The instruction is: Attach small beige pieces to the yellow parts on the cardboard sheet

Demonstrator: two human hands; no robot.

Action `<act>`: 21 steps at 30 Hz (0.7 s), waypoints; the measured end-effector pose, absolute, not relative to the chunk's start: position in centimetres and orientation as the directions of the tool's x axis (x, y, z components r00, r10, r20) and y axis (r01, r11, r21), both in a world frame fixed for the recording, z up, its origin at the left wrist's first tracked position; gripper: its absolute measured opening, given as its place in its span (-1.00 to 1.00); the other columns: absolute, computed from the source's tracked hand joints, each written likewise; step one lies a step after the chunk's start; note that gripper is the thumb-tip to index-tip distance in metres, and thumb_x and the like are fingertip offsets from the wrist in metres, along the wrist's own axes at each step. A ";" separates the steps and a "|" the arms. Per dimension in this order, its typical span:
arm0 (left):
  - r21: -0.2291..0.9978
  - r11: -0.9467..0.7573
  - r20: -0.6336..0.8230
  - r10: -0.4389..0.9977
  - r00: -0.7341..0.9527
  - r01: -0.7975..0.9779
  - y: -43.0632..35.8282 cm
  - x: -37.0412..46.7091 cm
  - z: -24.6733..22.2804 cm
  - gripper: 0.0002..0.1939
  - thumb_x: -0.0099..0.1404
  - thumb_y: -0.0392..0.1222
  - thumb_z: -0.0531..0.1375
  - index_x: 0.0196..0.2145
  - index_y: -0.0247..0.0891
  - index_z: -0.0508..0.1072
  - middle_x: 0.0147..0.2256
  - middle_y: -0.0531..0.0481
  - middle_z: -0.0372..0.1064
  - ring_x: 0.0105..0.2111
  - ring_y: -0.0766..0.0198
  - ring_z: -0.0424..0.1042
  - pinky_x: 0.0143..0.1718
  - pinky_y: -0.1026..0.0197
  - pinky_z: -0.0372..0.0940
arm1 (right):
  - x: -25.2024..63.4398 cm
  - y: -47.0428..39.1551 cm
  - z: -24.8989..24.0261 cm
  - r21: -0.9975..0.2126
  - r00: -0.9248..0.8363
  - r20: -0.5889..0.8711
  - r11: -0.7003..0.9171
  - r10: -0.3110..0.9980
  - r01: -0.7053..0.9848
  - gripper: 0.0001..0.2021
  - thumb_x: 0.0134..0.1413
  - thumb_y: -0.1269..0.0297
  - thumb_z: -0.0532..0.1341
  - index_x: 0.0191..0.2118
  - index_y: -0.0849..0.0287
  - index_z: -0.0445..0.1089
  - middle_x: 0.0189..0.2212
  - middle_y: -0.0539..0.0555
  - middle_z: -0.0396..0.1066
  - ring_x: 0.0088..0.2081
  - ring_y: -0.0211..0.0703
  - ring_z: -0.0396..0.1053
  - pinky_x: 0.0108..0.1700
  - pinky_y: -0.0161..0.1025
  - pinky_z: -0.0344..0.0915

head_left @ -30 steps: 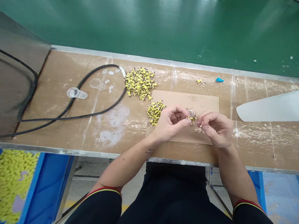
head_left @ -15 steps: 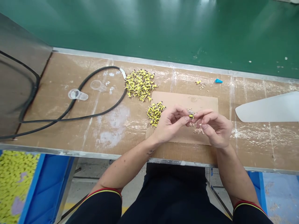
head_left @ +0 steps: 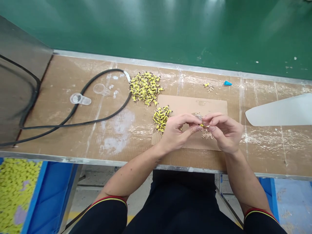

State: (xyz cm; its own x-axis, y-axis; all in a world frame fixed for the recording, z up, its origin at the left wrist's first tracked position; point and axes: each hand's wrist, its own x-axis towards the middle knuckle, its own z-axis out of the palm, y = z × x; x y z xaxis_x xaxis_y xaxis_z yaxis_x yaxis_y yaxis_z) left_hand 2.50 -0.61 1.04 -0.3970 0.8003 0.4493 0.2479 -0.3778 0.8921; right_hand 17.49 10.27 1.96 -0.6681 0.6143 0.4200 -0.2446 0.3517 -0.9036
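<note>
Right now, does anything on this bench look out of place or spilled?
Slightly: a few pale bits lie strewn near the blue cone, away from the pale pile by the right hand; the black cable loops untidily across the bench.

A tiny yellow piece point(head_left: 201, 125) (partly hidden) is held over cardboard point(head_left: 185, 102).

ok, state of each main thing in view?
Left hand: pinching small yellow piece
Right hand: fingers bent, grip unclear
Larger yellow pile: loosely heaped
Smaller yellow pile: heaped
Pale bits: loosely clustered
Cardboard sheet: flat, partly covered
Black cable: looped, crossing itself
Clear spoon-shaped pieces: lying apart
Blue cone: lying on its side
Blue bin at left: holding yellow pieces
</note>
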 end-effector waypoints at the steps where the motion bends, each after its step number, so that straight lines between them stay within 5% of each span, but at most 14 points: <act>1: 0.887 -0.381 0.458 0.795 -0.398 0.260 -0.6 2.5 1.1 -0.94 0.31 -0.31 0.40 -0.24 -0.27 0.61 -0.28 -0.06 0.64 -0.26 0.32 0.62 -0.17 0.30 0.51 | 17.5 10.2 1.9 -0.905 -0.672 0.417 0.349 0.612 -0.244 -0.85 0.18 0.50 0.29 -0.26 0.06 0.51 -0.23 0.05 0.61 -0.21 -0.14 0.59 -0.15 -0.15 0.57; 21: 0.871 -0.366 0.478 0.785 -0.395 0.328 -0.7 2.9 1.3 -0.92 0.33 -0.36 0.35 -0.22 -0.27 0.64 -0.27 -0.09 0.66 -0.26 0.27 0.66 -0.14 0.27 0.56 | 17.1 10.3 1.7 -0.843 -0.680 0.474 0.512 0.560 -0.166 -0.84 0.17 0.51 0.28 -0.26 0.06 0.51 -0.30 0.04 0.55 -0.25 -0.15 0.53 -0.24 -0.18 0.50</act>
